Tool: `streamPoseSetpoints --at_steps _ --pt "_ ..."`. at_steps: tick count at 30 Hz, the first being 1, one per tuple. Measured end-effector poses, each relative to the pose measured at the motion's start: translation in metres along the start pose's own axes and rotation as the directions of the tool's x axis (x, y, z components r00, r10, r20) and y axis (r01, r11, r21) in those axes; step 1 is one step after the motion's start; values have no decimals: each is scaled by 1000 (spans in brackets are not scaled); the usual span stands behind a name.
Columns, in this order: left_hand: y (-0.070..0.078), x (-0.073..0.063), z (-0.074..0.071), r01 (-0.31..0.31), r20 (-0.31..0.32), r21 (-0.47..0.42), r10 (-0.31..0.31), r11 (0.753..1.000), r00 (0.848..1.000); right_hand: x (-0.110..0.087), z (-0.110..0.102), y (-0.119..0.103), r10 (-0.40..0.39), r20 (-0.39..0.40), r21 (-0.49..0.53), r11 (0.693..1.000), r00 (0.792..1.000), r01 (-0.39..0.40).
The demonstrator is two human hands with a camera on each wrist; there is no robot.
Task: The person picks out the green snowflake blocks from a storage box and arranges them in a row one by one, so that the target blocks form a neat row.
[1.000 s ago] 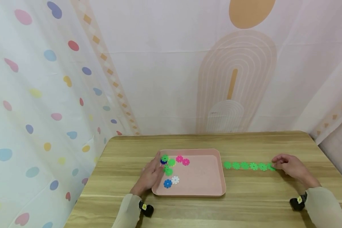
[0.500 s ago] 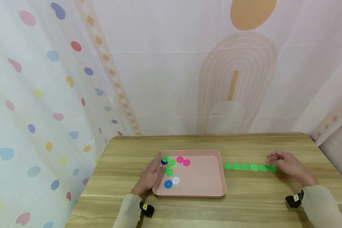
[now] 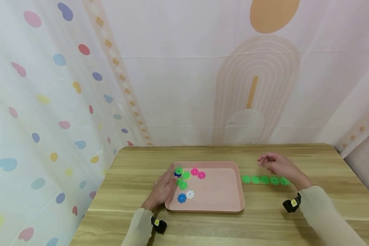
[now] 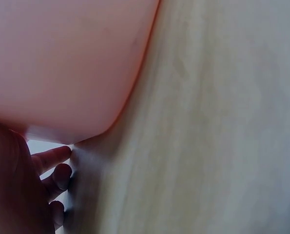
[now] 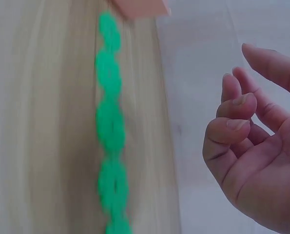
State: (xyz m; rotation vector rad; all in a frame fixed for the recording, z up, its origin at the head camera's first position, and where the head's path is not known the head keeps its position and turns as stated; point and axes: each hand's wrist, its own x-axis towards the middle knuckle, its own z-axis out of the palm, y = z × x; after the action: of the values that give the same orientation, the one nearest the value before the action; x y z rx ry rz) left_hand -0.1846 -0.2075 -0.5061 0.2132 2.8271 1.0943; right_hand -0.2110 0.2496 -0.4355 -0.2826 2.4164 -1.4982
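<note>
My left hand (image 3: 162, 190) holds the left edge of a shallow pink tray (image 3: 215, 208), thumb over the rim and fingers along the outer wall. In the left wrist view, several curled fingertips (image 4: 62, 175) show close to the tray's corner. Inside the tray lie notched plastic snowflake discs: green (image 3: 183, 185), pink (image 3: 201, 175), blue (image 3: 181, 198) and white (image 3: 190, 194). To the tray's right, a straight row of green snowflake discs (image 3: 264, 179) lies on the table. Above and behind that row hovers my right hand (image 3: 278, 166), fingers loosely bent and holding nothing.
The wooden table (image 3: 221, 229) reaches back to a patterned curtain (image 3: 178, 85) with pastel shapes. Both wrists carry a small black camera, the right one (image 3: 291, 204) close over the table in front of the green row.
My right hand has left the right end of the green row and moved left and slightly back, above it. The left hand stays at the tray's edge.
</note>
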Motion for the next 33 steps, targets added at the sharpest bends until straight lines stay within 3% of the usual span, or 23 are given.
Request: streamPoseSetpoints --at_steps 10,16,25,33 --pt "-1 2 0 -12 -9 7 12 1000 1000 38 52 -33 -29 98 52 998 995 24" --pt "0 1 0 -17 -10 -5 17 1000 1000 56 87 -49 -19 141 33 999 990 14" --pt "1 -2 0 -14 1 -14 14 1000 1000 75 136 -60 -30 220 -47 998 975 42" --pt "2 -4 -1 -11 -16 -21 11 1000 1000 86 168 -74 -65 288 -6 998 956 69"
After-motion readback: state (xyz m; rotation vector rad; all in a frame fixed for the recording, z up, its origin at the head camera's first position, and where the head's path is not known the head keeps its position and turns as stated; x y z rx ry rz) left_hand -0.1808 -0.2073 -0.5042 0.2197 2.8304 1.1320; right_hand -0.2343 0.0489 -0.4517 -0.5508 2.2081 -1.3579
